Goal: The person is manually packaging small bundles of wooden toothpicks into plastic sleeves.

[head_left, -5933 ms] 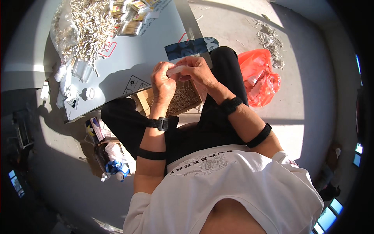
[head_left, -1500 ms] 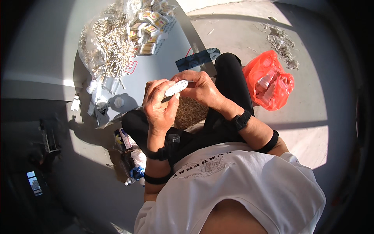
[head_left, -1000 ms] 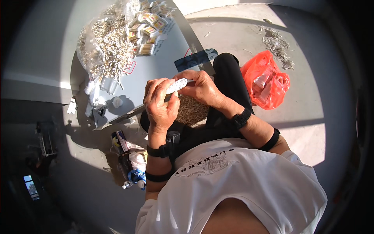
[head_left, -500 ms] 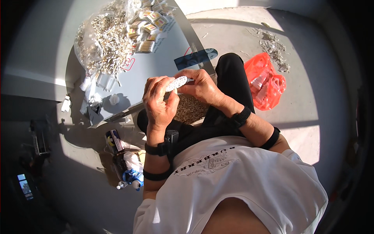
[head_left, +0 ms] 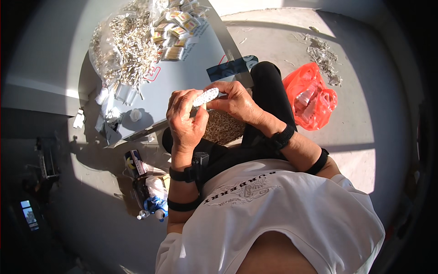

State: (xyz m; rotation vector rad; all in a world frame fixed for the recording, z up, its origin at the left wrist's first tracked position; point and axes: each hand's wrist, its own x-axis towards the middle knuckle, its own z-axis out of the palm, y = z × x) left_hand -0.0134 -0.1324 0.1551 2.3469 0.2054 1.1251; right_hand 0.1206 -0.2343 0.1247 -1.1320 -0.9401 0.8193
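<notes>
We hold a small white oblong packet point(head_left: 205, 97) between both hands, above the lap; left hand point(head_left: 185, 119) fingers curled narrow around its lower end; right hand point(head_left: 233, 100) pinches the upper end; tan heap of small pieces point(head_left: 222, 128) sits just below; grey flat board point(head_left: 182, 68) beyond carries a clear bag of pale sticks point(head_left: 123, 50); orange plastic bag point(head_left: 310, 98) lies on the floor to our right

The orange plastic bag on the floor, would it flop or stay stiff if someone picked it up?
The orange plastic bag would probably flop and sag: it is thin and crumpled, slumped on the floor. It seems light, since only a few pale scraps show inside. A push would likely slide or crumple it rather than roll it.
</notes>
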